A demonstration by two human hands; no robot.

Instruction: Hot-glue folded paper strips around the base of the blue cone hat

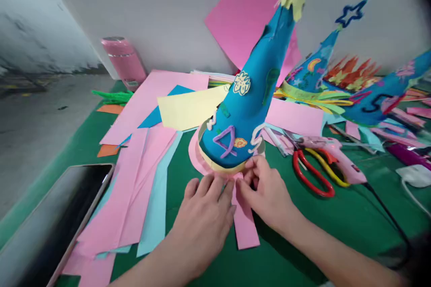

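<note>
A tall blue paper cone hat (251, 98), decorated with pipe-cleaner shapes and stickers, stands tilted on a pink paper ring (195, 154) on the green mat. My left hand (205, 215) lies flat with fingers stretched out, pressing the pink strip (245, 228) and the ring at the cone's base. My right hand (266, 193) pinches the pink paper edge right under the cone's rim, fingers curled together.
Pink, light-blue and yellow paper sheets (148, 175) lie spread at left. A dark tablet (57, 219) sits near left. Red-and-yellow scissors (314, 172) and a pink glue gun (340, 161) lie at right. More blue cone hats (380, 94) and a pink bottle (126, 60) stand behind.
</note>
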